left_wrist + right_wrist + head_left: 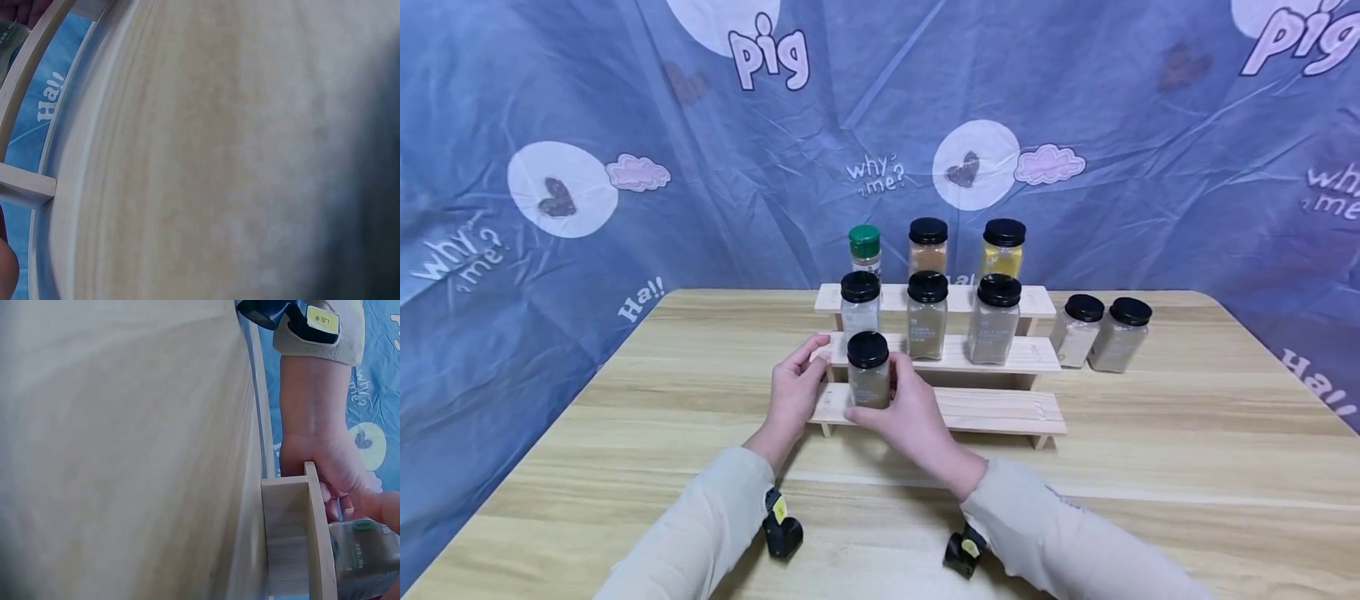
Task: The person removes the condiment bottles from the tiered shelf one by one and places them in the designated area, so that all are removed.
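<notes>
Head view: front jar [868,379] between both hands [792,392] [917,412], in the right's grip

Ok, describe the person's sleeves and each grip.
Both sleeves are long, cream fabric; the right one bears a small dark marking, unreadable here. By each cuff sits a compact black device with a yellow label. Left grip and right grip are ungloved.

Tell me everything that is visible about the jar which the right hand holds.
The jar looks like clear glass or plastic, squarish, with a round black lid on, faint pale print in front and greyish-brown contents. It is upright at the left end of the lowest wooden shelf, held by the right hand; base contact is unclear.
</notes>
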Demonstrator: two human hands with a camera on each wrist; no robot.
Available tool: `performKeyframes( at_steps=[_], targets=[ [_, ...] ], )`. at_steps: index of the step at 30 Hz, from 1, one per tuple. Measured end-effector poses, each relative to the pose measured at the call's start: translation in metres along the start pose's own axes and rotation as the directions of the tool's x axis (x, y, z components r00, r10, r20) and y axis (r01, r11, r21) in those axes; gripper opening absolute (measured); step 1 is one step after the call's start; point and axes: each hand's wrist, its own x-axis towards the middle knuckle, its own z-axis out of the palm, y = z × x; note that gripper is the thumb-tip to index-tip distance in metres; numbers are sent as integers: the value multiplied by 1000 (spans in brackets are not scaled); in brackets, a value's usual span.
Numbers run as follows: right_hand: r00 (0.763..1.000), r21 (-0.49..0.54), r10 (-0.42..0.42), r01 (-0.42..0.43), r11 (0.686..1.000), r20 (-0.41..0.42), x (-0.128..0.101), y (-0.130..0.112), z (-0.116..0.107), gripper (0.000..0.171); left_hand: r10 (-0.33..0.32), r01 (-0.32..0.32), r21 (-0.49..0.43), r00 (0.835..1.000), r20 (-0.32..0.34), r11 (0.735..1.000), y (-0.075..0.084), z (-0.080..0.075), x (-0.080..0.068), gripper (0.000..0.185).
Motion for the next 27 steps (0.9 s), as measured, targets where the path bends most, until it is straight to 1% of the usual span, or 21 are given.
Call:
performKeyframes(
  at_steps=[4,6,10,18,24,27],
  targets=[
    [998,-17,-48,48,999,-29,1,1,4,74,3,-3,1,1000,-10,1000,0,-2,1,30],
    [996,-42,-72,70,997,-45,2,3,5,73,7,-7,2,1000,-9,1000,0,-1,2,30],
    [993,-83,-97,91,992,-72,2,4,6,70,14,-14,5,1000,-2,1000,0,-1,2,30],
    [990,-96,-109,100,990,-86,2,7,7,67,29,-29,1,1000,-1,1000,-1,0,2,30],
    [989,-80,-101,93,992,-104,0,6,7,65,30,-29,5,999,-14,1000,-1,1,1,30],
    [987,-67,-115,108,992,-115,0,7,7,63,30,-30,14,999,-16,999,-1,1,1,29]
  ],
)
